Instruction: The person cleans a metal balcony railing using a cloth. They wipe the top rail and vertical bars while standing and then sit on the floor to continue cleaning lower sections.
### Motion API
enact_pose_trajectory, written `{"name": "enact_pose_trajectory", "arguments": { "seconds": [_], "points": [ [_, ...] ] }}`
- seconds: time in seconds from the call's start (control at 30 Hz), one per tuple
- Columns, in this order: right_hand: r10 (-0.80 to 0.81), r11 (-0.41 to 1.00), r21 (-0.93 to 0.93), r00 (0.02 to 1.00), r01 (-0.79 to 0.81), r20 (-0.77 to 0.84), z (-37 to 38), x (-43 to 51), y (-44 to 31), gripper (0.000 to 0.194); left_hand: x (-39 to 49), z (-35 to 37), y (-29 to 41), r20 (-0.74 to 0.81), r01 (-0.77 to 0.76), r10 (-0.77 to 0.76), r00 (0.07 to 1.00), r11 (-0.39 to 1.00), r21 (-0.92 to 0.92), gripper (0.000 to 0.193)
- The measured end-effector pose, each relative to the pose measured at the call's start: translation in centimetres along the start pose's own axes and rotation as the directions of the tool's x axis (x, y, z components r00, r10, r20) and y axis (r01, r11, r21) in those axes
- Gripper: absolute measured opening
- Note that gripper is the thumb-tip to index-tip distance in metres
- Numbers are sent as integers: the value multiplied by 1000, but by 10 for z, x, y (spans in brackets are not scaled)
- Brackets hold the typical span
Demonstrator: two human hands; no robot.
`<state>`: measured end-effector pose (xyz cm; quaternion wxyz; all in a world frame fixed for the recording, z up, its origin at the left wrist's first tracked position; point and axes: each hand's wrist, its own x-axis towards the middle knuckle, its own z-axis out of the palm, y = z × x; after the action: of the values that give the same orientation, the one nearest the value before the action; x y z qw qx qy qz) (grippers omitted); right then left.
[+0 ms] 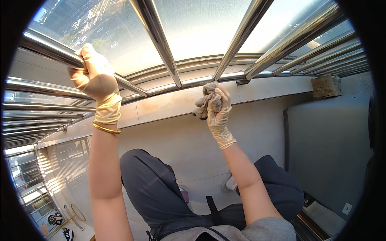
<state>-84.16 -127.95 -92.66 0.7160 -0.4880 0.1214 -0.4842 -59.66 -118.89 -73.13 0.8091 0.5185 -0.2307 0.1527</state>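
Note:
My left hand (96, 73), in a pale rubber glove, is closed around an upright metal bar (54, 48) of the window railing at the upper left. A gold bangle (106, 128) circles that wrist. In my right hand (220, 105), gloved the same way, is a bunched grey-brown cloth (208, 101). The cloth meets the bottom rail (223, 78) near the foot of another metal bar (241, 36). Below the rail runs a tiled sill (181, 102). Part of the cloth is hidden behind my fingers.
Window glass (199, 27) lies beyond the bars. A cardboard box (326, 86) rests on the sill's right end. To the right stands a large grey panel-like object (325, 150). Shoes (68, 233) and a racket (77, 212) lie at the lower left. My bent knees flank the tiled wall.

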Motion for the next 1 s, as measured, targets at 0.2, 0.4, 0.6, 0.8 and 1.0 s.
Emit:
{"name": "enact_pose_trajectory", "arguments": {
  "seconds": [0.2, 0.4, 0.6, 0.8, 1.0],
  "points": [
    [-178, 73, -849, 844, 524, 506, -26, 39, 10, 63, -4, 2, 1, 122, -102, 94, 988, 993, 62, 8],
    [-287, 800, -472, 927, 370, 242, 15, 46, 23, 25, -2, 1, 2, 60, -95, 91, 994, 992, 77, 11],
    [-270, 346, -770, 843, 536, 466, 33, 70, 3, 28, -5, 1, 4, 158, -110, 98, 983, 991, 72, 11],
    [18, 175, -890, 903, 420, 429, 13, 50, 17, 84, -6, 2, 3, 111, -68, 64, 992, 997, 28, 10],
    [454, -34, -885, 796, 464, 400, 40, 94, 34, 33, -5, 8, -3, 61, -55, 59, 996, 997, -53, 9]
  ]
}}
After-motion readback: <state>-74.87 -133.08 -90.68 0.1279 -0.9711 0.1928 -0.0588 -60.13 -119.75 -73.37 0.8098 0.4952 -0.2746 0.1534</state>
